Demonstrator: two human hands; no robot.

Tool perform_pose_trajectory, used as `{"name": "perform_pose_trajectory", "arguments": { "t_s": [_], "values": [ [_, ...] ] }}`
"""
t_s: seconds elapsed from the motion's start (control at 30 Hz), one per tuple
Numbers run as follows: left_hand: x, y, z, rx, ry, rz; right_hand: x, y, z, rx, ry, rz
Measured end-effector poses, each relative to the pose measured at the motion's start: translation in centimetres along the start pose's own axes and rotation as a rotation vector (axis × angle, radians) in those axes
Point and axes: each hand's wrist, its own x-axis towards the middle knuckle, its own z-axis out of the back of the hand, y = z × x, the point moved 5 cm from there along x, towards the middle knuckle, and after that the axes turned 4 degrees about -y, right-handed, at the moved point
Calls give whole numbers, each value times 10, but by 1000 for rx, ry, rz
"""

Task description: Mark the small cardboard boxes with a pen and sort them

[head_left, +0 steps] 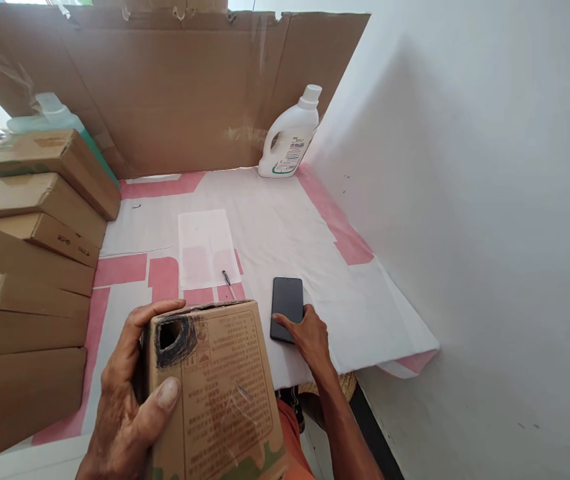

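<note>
My left hand point(137, 400) grips a cardboard box point(225, 393) by its left side, thumb on the printed face and fingers behind. A rough hole ringed with black scribble is cut near the box's upper left corner. On the cloth to the right lies a black smartphone point(287, 300), screen up. My right hand point(309, 333) has its thumb across the phone's lower part and its fingers along the right edge. Just beyond the box, a pen point(226, 277) rests partly on a sheet of white paper point(205, 233).
Several cardboard boxes point(29, 327) line the left side, with a green liquid bottle point(57, 117) behind them. A white detergent jug point(292, 137) stands at the back right. An upright cardboard panel point(175, 87) closes the rear, and a white wall point(489, 220) the right.
</note>
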Motion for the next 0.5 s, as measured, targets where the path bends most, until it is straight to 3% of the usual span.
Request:
{"name": "perform_pose_trajectory", "arguments": {
  "t_s": [0.1, 0.2, 0.33, 0.4, 0.43, 0.5],
  "values": [
    [1, 4, 1, -15, -6, -10, -5, 0, -3, 247, 129, 19],
    [2, 8, 1, -20, 27, -63, -21, 9, 8, 499, 250, 7],
    [2, 10, -1, -26, 82, -117, -56, 39, 56, 1039, 306, -85],
    [2, 9, -4, -52, 102, -117, -79, 59, 82, 1137, 345, -67],
    [2, 9, -5, -62, 112, -115, -92, 69, 90, 1164, 422, -55],
    [1, 8, -8, -61, 125, -110, -122, 86, 92, 1155, 713, -69]
  ]
}}
